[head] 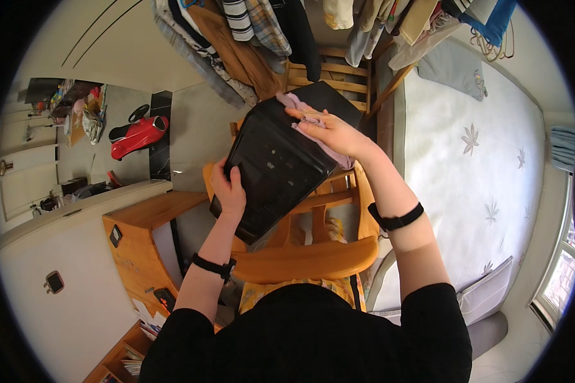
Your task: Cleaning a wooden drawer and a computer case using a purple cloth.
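Note:
A black box-shaped case (273, 167) with rounded edges and small markings sits tilted above a wooden chair (306, 261). How much of its weight the chair bears is hidden. My left hand (228, 189) grips the case's left edge, thumb on the broad face. A crumpled pink cloth (342, 159) lies along the upper right side of the case. My right hand (328, 131) holds the cloth against that side with its fingers extended. Just beyond, a flat black surface (335, 100) shows; whether it belongs to the case cannot be told.
Clothes (239, 43) hang overhead at the far side, above a slatted wooden rack (335, 72). To the right is a bed (465, 182) with a leaf pattern. A wooden desk (155, 210) stands left. A red ride-on toy car (140, 136) is beyond the doorway.

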`<action>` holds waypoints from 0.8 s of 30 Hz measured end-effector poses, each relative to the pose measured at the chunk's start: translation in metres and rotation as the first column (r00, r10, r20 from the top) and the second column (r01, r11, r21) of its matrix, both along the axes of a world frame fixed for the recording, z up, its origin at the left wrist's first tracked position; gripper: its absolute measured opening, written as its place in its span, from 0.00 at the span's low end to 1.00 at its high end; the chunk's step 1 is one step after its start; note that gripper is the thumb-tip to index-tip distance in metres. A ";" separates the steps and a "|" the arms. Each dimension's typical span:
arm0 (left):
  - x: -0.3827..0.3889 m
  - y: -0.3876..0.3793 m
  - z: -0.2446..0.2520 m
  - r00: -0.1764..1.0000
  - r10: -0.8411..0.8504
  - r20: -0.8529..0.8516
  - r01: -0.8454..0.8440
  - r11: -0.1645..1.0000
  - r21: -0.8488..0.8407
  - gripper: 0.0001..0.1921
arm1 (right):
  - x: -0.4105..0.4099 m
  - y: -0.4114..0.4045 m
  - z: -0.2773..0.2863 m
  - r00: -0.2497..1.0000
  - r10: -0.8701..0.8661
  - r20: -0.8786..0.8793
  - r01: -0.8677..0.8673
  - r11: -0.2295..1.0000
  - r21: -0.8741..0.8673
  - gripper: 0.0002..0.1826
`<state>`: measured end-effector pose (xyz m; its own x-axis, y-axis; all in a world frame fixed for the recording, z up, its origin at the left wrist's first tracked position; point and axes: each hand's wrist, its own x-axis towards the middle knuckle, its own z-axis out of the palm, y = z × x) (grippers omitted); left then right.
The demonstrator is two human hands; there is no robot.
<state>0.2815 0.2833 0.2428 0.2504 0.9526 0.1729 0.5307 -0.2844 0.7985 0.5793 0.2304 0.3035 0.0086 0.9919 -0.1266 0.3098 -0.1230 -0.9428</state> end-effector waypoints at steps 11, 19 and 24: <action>-0.023 -0.009 -0.002 1.000 0.023 0.010 -0.023 0.999 -0.044 0.22 | 0.096 0.041 -0.151 0.886 -0.424 -0.186 0.171 0.673 -0.719 0.33; 0.000 -0.007 0.006 0.999 0.001 0.033 0.001 0.998 -0.065 0.21 | 0.125 0.022 -0.213 0.742 -0.633 -0.219 0.387 0.672 -0.632 0.27; 0.022 -0.008 0.018 0.994 0.091 -0.061 -0.094 0.995 -0.039 0.21 | 0.134 0.013 -0.215 0.726 -0.686 -0.046 0.512 0.585 -0.629 0.27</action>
